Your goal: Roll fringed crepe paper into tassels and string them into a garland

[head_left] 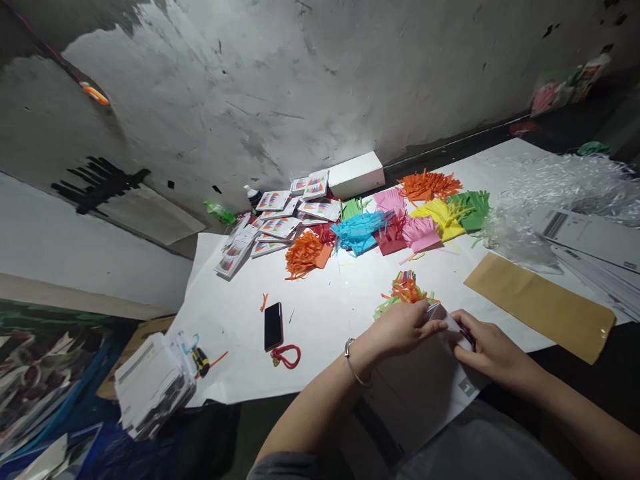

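Near the table's front edge, my left hand (407, 328) presses on multicoloured fringed tissue paper (407, 288) and the edge of a white printed sheet (425, 380). My right hand (483, 343) is closed around a small white folded piece (457, 330) with a dark part, just right of my left hand. What lies beneath the left fingers is hidden. The large white sheet slopes from the hands toward my lap. Behind the hands lie orange, blue, red, pink, yellow and green fringed bundles (360, 232).
Stacked printed cards (280, 227) and a white box (356, 175) stand near the wall. A phone (273, 327) with a red strap (287, 357) lies left. On the right are a brown envelope (543, 307), clear plastic (565, 187) and printed sheets (595, 240).
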### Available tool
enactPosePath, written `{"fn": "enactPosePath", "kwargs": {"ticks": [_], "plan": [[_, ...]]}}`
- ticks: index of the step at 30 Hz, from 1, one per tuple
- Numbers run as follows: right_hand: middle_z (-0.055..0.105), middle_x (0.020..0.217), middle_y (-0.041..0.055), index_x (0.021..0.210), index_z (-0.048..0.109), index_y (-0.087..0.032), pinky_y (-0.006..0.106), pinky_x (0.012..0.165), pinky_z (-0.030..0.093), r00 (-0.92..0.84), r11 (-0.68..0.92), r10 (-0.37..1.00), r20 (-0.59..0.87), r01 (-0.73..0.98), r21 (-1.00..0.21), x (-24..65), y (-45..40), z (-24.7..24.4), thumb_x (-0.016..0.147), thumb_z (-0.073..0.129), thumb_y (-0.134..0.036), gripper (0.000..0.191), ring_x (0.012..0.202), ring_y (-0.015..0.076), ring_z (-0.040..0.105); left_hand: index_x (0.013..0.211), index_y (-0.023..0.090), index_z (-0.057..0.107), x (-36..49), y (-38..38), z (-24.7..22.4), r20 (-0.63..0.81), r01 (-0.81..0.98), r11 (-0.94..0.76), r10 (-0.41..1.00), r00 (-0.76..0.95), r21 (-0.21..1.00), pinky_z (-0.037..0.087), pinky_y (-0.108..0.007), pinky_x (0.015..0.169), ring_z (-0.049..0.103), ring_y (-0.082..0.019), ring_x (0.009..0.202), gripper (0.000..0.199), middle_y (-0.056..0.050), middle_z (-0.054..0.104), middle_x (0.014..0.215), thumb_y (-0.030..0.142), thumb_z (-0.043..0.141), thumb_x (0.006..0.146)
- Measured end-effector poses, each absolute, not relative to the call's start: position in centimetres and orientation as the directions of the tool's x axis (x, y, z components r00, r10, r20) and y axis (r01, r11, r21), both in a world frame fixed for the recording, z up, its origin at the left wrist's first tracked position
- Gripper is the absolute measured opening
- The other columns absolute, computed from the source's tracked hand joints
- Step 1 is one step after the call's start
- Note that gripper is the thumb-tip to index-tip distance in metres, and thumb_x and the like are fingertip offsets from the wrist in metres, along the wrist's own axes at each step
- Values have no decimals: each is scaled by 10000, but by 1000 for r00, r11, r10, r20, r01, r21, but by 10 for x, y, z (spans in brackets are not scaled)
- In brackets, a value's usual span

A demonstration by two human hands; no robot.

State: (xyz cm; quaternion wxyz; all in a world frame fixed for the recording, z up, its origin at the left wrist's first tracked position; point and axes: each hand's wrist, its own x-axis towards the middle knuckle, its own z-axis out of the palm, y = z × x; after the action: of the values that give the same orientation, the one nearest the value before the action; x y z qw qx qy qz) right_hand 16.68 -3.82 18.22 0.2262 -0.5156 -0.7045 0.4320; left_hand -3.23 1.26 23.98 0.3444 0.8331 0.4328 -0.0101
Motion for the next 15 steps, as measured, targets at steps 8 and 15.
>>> {"fn": "enactPosePath", "kwargs": {"ticks": [8, 15], "plan": [[563, 694, -52, 811, 486, -242, 240, 568, 374, -409, 105, 904, -127, 498, -861, 171, -34, 182, 775, 507, -245, 42, 617, 150, 517, 896, 199, 548, -31, 12, 242, -318, 711, -418, 685, 656, 565, 316, -265, 546, 558, -176, 661, 418, -32, 630, 767, 590, 414, 953], [552, 695, -47, 826, 452, -240, 253, 565, 354, -379, 101, 915, -134, 540, -835, 169, -38, 176, 741, 496, -221, 98, 595, 147, 492, 919, 202, 553, -27, 13, 242, -360, 735, -401, 680, 639, 546, 347, -266, 579, 587, -196, 711, 373, -53, 658, 820, 552, 431, 957]]}}
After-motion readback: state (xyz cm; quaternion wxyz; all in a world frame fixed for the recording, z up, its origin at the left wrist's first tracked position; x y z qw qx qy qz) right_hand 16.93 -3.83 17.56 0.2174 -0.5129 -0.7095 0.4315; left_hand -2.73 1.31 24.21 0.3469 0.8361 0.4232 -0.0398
